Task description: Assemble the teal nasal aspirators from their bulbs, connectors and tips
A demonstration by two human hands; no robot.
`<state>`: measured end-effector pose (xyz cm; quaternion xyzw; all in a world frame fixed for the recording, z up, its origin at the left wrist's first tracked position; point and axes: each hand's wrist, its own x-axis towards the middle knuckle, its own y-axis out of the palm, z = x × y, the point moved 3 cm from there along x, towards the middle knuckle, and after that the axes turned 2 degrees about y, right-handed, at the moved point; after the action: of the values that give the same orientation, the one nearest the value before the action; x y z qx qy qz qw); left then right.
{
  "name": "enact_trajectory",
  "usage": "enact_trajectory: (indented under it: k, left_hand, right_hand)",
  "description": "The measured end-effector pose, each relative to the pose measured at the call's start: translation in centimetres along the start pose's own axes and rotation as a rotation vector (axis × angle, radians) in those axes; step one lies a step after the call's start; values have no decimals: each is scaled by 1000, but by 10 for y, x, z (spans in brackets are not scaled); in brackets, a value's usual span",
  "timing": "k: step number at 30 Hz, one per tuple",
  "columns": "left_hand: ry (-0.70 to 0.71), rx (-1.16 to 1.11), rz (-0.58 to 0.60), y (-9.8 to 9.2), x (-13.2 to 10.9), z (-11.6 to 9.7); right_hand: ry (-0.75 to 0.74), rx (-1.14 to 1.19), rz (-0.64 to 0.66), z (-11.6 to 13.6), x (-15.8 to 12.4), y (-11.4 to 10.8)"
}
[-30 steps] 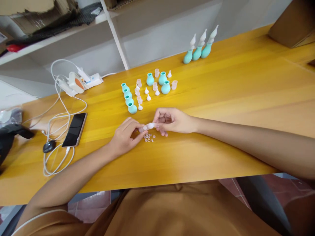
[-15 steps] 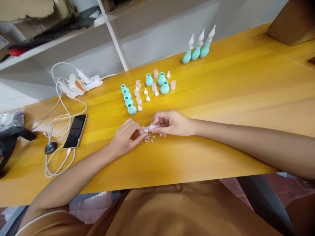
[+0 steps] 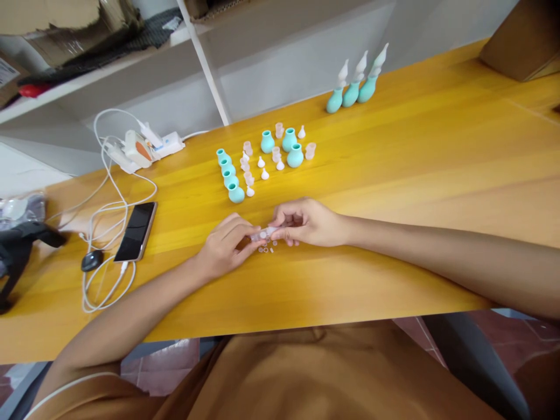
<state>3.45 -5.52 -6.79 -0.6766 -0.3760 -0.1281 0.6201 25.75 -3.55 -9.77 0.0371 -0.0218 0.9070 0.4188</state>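
My left hand [image 3: 225,244] is closed, pinching a translucent plastic connector [image 3: 254,237] between thumb and fingers. Facing it, my right hand [image 3: 310,223] grips a small white nozzle tip [image 3: 275,232], mostly covered by the fingers. The two pieces meet end to end; whether they are joined I cannot tell. Just below, several small clear rings [image 3: 265,250] lie on the table, partly hidden by the hands. Beyond the hands stand several teal rubber bulbs [image 3: 236,193] with open necks, among loose translucent connectors [image 3: 310,151] and white nozzle tips [image 3: 280,165].
Three assembled nasal aspirators [image 3: 334,101] stand at the back of the wooden table [image 3: 394,175]. On the left are a phone [image 3: 136,231], white cables, a black earbud case [image 3: 91,261] and a power strip [image 3: 168,144]. A cardboard box [image 3: 518,44] sits at the back right.
My right fingers have moved forward over the nozzle tip, covering more of it, and the hands sit closer together. The view has shifted slightly; the other pieces stay put.
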Motion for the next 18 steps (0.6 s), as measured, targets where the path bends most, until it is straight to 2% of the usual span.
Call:
enact_trajectory:
  k: [5, 11, 16, 18]
  left_hand:
    - [-102, -63, -32, -1, 0, 4]
    - [-130, -62, -50, -3, 3, 2]
    - [-149, -50, -81, -6, 6, 0]
    - [-149, -46, -86, -7, 6, 1]
  right_hand:
    - [-4, 34, -60, -1, 3, 4]
    - [-40, 61, -11, 4, 4, 2]
    - [-90, -101, -210, 5, 5, -16]
    - [-117, -110, -245, 3, 7, -23]
